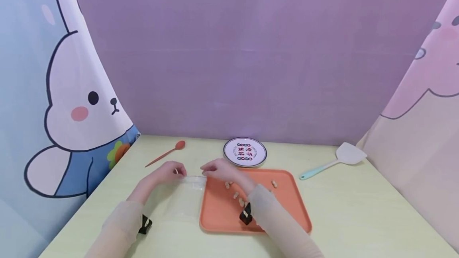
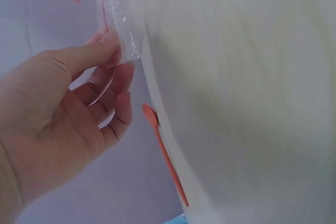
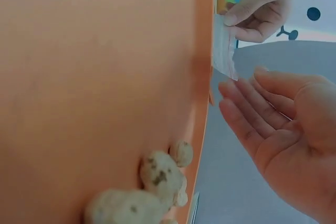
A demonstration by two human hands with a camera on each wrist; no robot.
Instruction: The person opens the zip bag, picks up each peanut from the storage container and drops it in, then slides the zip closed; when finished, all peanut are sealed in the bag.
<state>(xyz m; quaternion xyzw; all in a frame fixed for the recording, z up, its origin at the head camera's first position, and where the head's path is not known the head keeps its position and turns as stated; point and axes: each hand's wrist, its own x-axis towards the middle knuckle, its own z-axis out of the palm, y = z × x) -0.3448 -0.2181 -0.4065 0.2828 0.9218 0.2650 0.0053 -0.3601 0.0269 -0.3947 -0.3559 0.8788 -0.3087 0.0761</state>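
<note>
Sleeves [image 1: 287, 226] nearest, pale, a forearm on each side of a clear zip bag [image 1: 195, 183]. Film extends from the bag's red-lined mouth toward the person; its near end is too faint to trace, so longest axis uncertain. Mouth runs left to right, between the two hands. Left hand [image 1: 169, 171] pinches one corner, thumb against fingers, so it is the nearer. Right hand [image 3: 283, 135] just beside the opposite corner, fingers loose, grasping nothing that shows; contact with the film, cannot tell. No contents show in the bag.

Orange tray [image 1: 222, 218] just right of the bag, beneath the right forearm. In it, unshelled peanuts [image 3: 160, 174]: several loosely grouped, one apart toward the far right.

Farther: printed round plate [image 1: 245, 152] by the tray's far rim; red spoon [image 1: 180, 145] beyond the left hand; spatula [image 1: 349, 153] well apart, right. Purple curtain [image 1: 233, 71] behind all.
</note>
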